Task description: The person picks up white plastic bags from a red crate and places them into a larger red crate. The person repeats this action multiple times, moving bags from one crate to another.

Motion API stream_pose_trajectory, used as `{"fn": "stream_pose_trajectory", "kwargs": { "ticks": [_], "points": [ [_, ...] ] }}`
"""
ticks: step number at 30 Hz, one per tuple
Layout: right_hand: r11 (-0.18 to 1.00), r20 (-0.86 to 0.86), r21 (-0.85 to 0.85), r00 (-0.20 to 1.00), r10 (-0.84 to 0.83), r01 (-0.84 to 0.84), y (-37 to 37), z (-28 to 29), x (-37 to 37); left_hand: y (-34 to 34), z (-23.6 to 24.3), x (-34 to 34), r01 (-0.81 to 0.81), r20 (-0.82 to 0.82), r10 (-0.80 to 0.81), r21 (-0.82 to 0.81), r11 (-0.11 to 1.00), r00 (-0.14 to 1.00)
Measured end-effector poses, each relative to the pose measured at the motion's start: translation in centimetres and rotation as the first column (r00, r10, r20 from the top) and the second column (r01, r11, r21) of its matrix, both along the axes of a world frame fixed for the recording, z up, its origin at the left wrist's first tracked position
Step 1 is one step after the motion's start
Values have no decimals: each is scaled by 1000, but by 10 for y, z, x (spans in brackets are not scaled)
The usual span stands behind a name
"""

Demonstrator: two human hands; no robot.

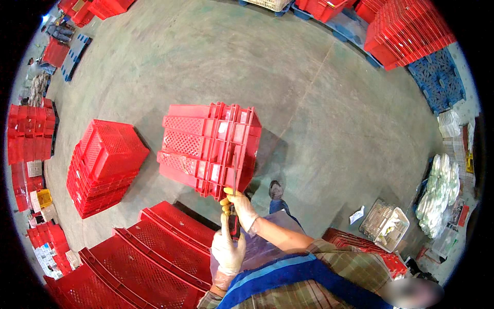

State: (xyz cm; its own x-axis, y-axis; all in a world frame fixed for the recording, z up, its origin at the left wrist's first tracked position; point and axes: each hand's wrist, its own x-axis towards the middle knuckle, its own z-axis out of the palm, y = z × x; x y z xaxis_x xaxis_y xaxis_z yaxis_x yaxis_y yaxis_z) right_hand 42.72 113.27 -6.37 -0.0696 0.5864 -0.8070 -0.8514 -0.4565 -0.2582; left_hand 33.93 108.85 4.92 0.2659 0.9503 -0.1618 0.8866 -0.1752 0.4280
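Note:
A screwdriver [234, 226] with a black and red handle points away from me, its long thin shaft in front of a red crate stack. My left hand [229, 252], in a whitish glove, is closed around the handle. Just beyond it, my right hand [242, 207] has its yellow-tipped fingers curled at the base of the shaft. Both hands are close together in front of my body. Right past them are nested red plastic crates [182, 141] with mesh sides and thick rims. Whether the screwdriver's tip touches these crates, I cannot tell.
Large red crates [149, 252] lie at the lower left, with another red stack [105, 165] beyond. Blue pallets [437, 80] and red crates [406, 33] line the far right. At right are a beige basket [383, 224] and a bundle of whitish bags [438, 195].

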Motion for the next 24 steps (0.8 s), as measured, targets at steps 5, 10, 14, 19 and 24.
{"fn": "stream_pose_trajectory", "kwargs": {
  "ticks": [5,10,14,19,24],
  "points": [
    [994,-239,107,969,54,-29,5,-19,31,22,0,49,68,131,-78,84,994,988],
    [981,-156,179,983,101,-72,22,-21,54,38,-5,63,197,104,-223,213,957,969],
    [979,-78,105,980,183,-174,43,-16,59,43,-13,68,90,111,-114,201,976,987],
    [984,-139,116,979,149,-133,47,-38,51,54,-34,64,71,133,-100,204,976,986],
    [997,-164,44,984,64,-58,83,-27,-1,110,-48,8,-265,475,185,108,958,860]
  ]
}}
